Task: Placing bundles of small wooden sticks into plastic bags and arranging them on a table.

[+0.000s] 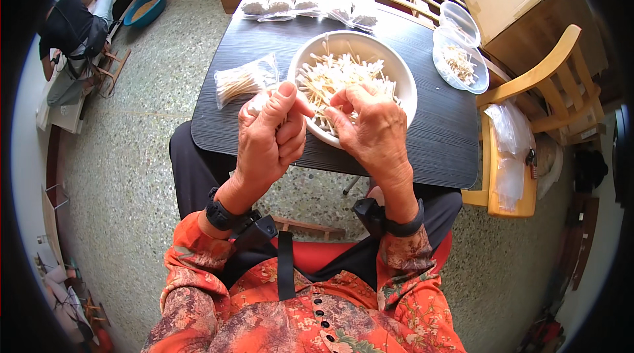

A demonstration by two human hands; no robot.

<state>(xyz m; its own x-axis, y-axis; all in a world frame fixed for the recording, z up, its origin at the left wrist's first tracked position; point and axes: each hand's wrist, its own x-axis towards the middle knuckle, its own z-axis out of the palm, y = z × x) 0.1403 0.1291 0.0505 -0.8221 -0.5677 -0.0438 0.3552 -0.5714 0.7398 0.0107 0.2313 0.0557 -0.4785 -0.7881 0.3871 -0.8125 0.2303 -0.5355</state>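
A large white bowl (405,75) heaped with loose cotton swabs (330,75) stands on the dark table (231,122) in front of me. My left hand (274,125) is closed at the bowl's near left edge, around cotton swabs whose white tips (256,103) show beside the thumb. Over the bowl's near right side, my right hand (375,125) has its thumb and fingers pinched together; what they hold, if anything, is hidden. Just left of the bowl lies a clear plastic bag of cotton swabs (246,80).
Several filled clear bags (307,1) line the table's far edge. Clear plastic tubs (479,74) sit at the right edge, one with swabs inside. A wooden chair (560,69) holds plastic bags (510,135). Another person (69,29) sits far left near a blue basin (146,6).
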